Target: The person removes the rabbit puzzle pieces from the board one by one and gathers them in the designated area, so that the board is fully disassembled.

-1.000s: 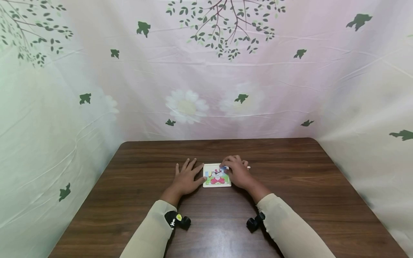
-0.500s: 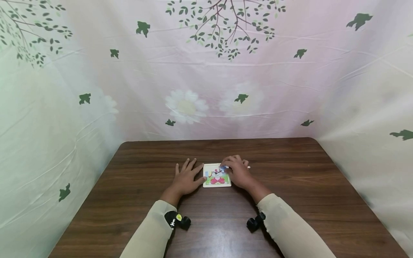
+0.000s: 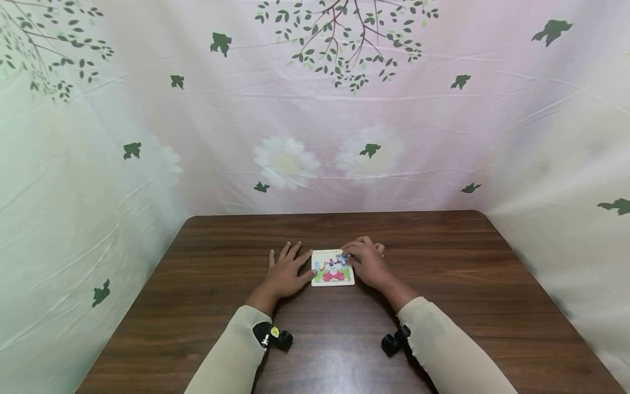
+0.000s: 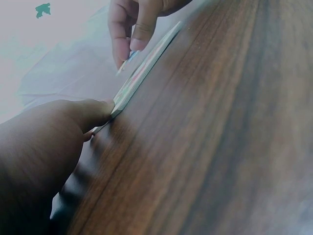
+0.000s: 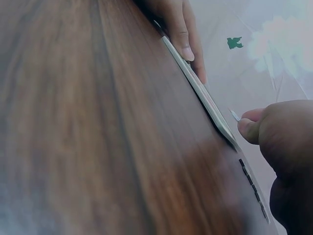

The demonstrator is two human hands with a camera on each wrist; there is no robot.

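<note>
A small white-framed jigsaw puzzle (image 3: 333, 283) with a pink and green cartoon picture lies flat near the middle of the table. My left hand (image 3: 284, 276) rests at its left side, fingers spread on the tabletop and thumb on the frame's edge. Over the puzzle's upper right corner, my right hand (image 3: 368, 264) pinches a thin puzzle piece (image 5: 234, 115) between thumb and fingers. In the left wrist view that piece (image 4: 130, 58) tilts just above the board, showing some blue. The right hand covers part of the puzzle's right side in the head view.
The brown wooden table (image 3: 325, 339) ends at a back edge against a printed fabric curtain (image 3: 315, 126), which also hangs at both sides. A thin dark, segmented strip (image 5: 253, 191) shows beside the right hand in its wrist view.
The right hand has shifted slightly right with the piece, uncovering more of the puzzle's upper right. A small white bit beside the right hand no longer shows. The left hand keeps its place.
</note>
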